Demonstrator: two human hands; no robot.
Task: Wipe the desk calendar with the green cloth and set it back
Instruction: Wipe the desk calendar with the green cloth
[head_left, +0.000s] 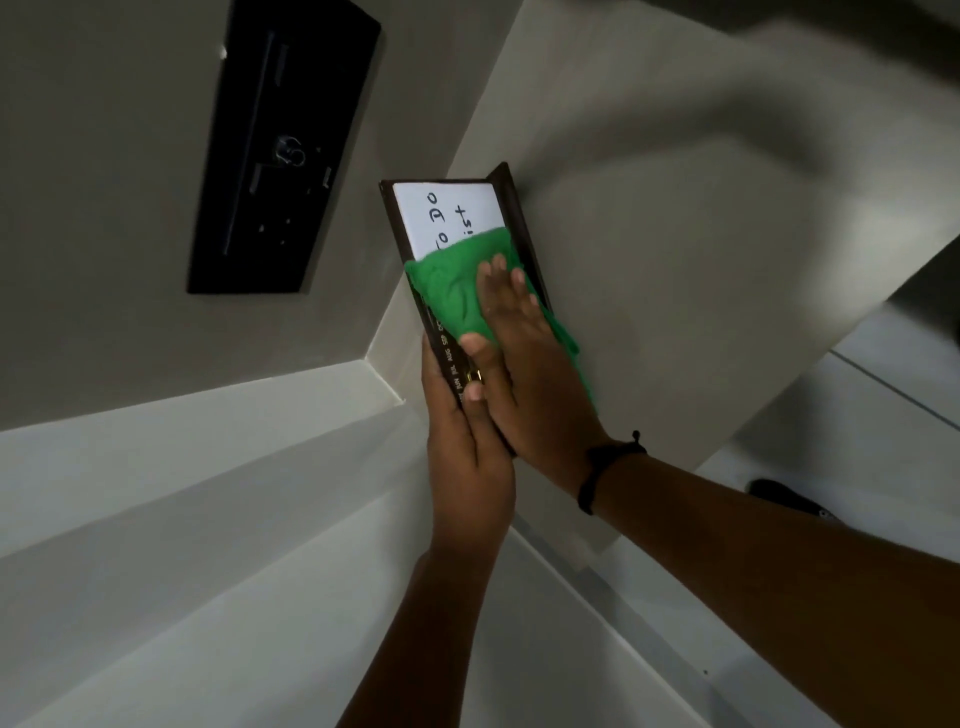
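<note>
Pressing the green cloth (457, 291) flat-palmed, right hand (519, 364) nearer the dark-framed desk calendar's (441, 213) unwiped far end, seemingly; left hand (462, 441) fingers clenched round its near end.

- My left hand (462, 441) reaches up from below, forearm nearly straight, fingers wrapped around the lower edge of the desk calendar (441, 218), thumb laid along its side.
- My right hand (519, 353) lies flat and spread, palm pressing the green cloth (447, 291) against the calendar's face.
- My right forearm comes in from the lower right, a dark band (597, 473) around its wrist.
</note>
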